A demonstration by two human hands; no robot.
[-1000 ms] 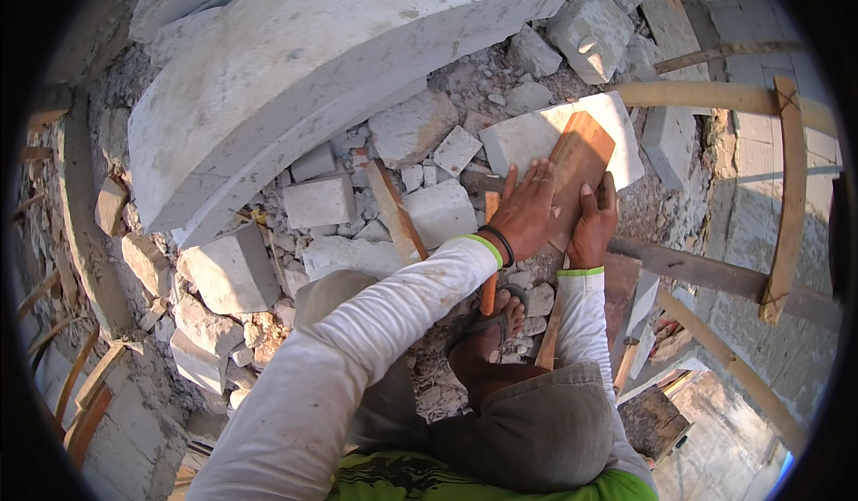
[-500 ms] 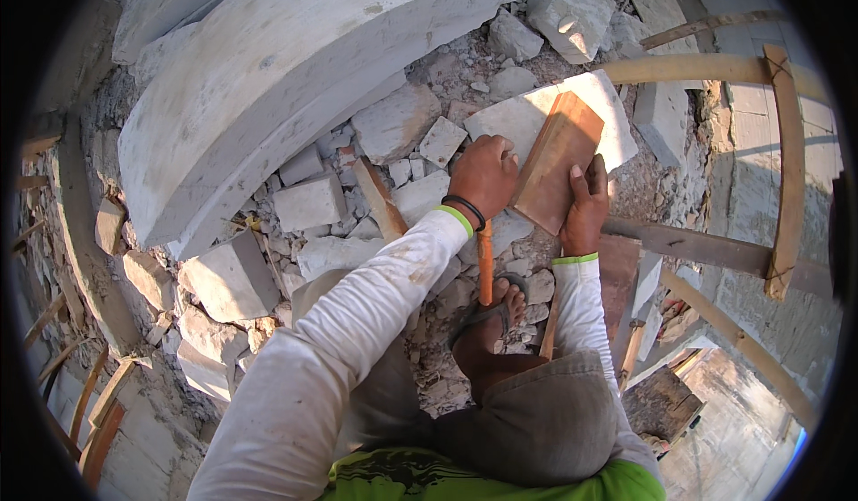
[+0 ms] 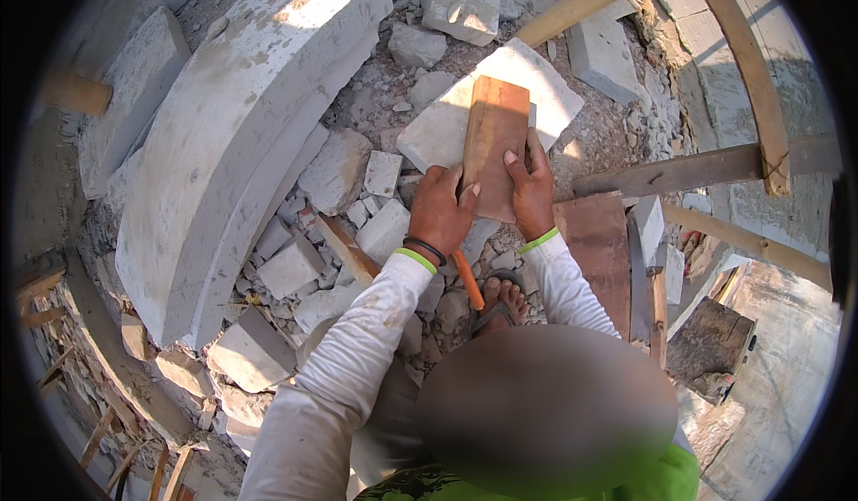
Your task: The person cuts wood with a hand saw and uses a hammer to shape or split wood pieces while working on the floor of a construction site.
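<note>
A reddish-brown oblong block (image 3: 497,130) is held between my two hands above a pale stone slab (image 3: 556,99). My left hand (image 3: 441,206) grips its lower left edge, thumb over the near face and fingers largely hidden. On the opposite edge, my right hand (image 3: 533,190) has its thumb on the face and its fingers behind. An orange handle (image 3: 467,281) sticks out below my left hand. Its other end is hidden, and I cannot tell whether the hand also holds it.
Broken stones (image 3: 291,264) cover the ground around my sandalled foot (image 3: 502,303). A large curved pale stone (image 3: 259,117) rises on the left. Wooden poles (image 3: 599,0) and a dark beam (image 3: 679,172) cross at right, near a flat brown board (image 3: 597,244).
My left hand has come from a closed fist beside the block to its edge, thumb on the face. The block now stands straighter in view, and the whole view has shifted.
</note>
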